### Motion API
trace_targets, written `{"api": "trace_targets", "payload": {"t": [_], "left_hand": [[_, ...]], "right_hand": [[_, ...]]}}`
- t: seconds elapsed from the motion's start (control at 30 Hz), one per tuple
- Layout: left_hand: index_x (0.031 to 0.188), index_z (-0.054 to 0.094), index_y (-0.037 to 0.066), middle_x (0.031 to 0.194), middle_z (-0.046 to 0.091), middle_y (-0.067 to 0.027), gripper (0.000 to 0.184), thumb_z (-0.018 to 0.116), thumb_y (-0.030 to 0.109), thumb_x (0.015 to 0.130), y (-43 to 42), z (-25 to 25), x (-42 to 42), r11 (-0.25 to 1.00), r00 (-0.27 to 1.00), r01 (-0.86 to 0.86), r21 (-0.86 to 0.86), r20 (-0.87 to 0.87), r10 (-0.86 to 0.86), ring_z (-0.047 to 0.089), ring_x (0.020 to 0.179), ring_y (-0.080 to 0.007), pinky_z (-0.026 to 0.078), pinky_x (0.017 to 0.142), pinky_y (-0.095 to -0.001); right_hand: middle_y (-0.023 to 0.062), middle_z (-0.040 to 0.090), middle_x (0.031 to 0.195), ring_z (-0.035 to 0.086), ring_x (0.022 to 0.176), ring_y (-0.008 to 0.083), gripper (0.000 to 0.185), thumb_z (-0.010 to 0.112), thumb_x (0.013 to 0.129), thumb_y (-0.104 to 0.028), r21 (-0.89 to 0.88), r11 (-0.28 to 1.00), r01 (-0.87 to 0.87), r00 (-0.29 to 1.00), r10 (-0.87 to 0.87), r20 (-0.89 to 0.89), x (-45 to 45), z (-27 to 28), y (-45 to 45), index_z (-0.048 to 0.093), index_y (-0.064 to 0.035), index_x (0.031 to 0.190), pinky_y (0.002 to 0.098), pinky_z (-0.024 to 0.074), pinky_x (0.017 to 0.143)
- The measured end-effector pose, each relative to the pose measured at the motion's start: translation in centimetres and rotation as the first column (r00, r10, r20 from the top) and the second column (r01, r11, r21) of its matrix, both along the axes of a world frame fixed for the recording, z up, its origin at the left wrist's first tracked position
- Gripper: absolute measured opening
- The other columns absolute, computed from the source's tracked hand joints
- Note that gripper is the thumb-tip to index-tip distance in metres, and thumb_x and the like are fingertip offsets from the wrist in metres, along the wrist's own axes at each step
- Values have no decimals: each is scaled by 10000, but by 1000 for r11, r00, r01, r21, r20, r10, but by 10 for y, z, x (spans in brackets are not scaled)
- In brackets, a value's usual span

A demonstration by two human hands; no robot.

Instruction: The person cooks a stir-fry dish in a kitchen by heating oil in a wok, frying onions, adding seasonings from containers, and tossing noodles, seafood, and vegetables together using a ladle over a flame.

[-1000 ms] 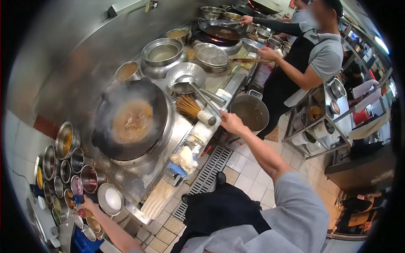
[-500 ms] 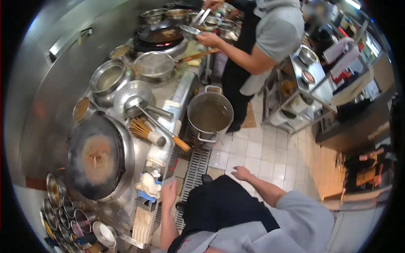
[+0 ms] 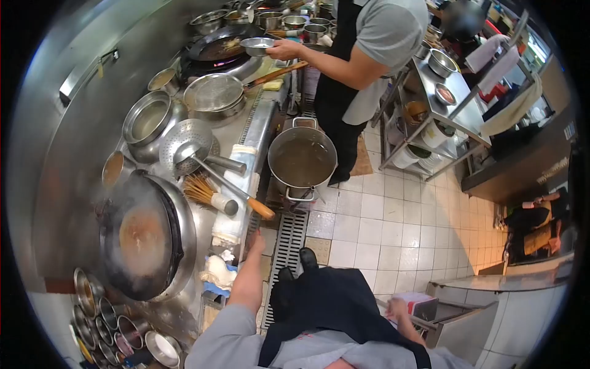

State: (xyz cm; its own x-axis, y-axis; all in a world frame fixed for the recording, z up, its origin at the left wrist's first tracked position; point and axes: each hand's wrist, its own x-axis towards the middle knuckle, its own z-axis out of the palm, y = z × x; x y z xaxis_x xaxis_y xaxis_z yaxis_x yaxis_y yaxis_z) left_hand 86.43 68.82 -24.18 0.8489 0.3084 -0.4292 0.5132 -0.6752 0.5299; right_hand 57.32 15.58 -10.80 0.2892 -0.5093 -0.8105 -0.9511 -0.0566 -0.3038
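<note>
My left hand hangs beside the front edge of the steel range. It is seen edge-on, so its fingers do not show clearly; nothing held is visible. Crumpled white cloths lie on the ledge close to that arm. Low on my right side, my right hand is blurred next to a pink-and-white item in a steel-framed unit. Whether it touches that item or the frame cannot be made out. To my left, a black wok holds steaming brownish liquid. A ladle with a wooden handle lies across the perforated strainer.
A bamboo brush lies behind the wok. A big pot of liquid stands by the range. Another person holds a metal bowl near a second wok. Metal containers crowd the lower left. A steel shelf stands right.
My left hand has moved forward along the range. My right hand has swung back and right, and the steel-framed unit has come into view. The other person's tongs-like tool no longer shows clearly.
</note>
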Motion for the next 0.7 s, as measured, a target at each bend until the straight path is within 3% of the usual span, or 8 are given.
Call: {"api": "trace_targets", "payload": {"t": [0.03,0.1,0.2,0.3,0.43,0.53,0.63,0.7], "left_hand": [[994,627,59,1098,610,-217,273,471,247,872,1,-4,0,1000,1000,-1,12,-4,1,555,1056,-408,446,897,-475],[951,641,80,1091,612,-204,261,460,253,877,4,-12,-1,999,1000,12,40,-15,-12,560,1047,-403,457,875,-476],[975,652,109,1097,614,-189,277,458,287,890,-6,5,8,988,975,-71,134,-199,97,565,1043,-391,459,860,-481],[981,655,110,1097,621,-167,299,462,327,907,-6,0,1,996,994,-64,59,-82,68,570,1037,-383,457,856,-484],[962,660,99,1089,628,-153,320,448,335,922,1,-24,6,987,988,-106,123,-103,119,576,1037,-370,461,842,-481],[945,664,92,1069,636,-154,311,459,325,928,13,-64,13,957,990,116,265,-106,-91,590,1017,-363,471,821,-473],[919,662,71,1024,648,-166,299,483,310,926,8,-63,12,974,993,-70,214,-79,88,608,983,-356,482,801,-456],[893,661,52,987,653,-176,309,490,307,927,13,-77,12,971,1000,-21,237,-6,23,621,948,-354,488,789,-448]], "right_hand": [[129,580,663,617,528,244,205,568,858,-156,-28,952,-305,950,306,58,-28,-23,-7,590,16,967,404,526,417],[129,578,670,615,521,242,295,581,850,-168,-47,836,-547,833,549,71,-56,-37,-4,557,13,1082,395,532,423],[124,595,729,625,537,237,464,593,842,-174,86,989,-123,990,128,-52,-72,-15,33,472,9,1250,373,522,416],[132,606,737,634,544,231,490,599,835,-159,62,998,10,1000,-11,24,-100,-25,35,466,28,1268,368,520,415],[152,625,765,644,555,228,520,602,834,-153,17,992,125,989,-126,78,-110,-3,61,448,36,1293,363,534,437],[168,635,777,654,572,236,523,606,832,-149,28,981,190,979,-192,74,-129,-6,77,451,36,1296,361,543,453],[179,638,776,664,588,252,531,616,824,-144,31,978,208,977,-209,38,-164,-19,100,456,43,1294,364,549,461],[184,637,769,669,597,262,533,621,819,-139,36,977,210,977,-211,24,-188,-35,111,459,50,1291,369,552,466]]}}
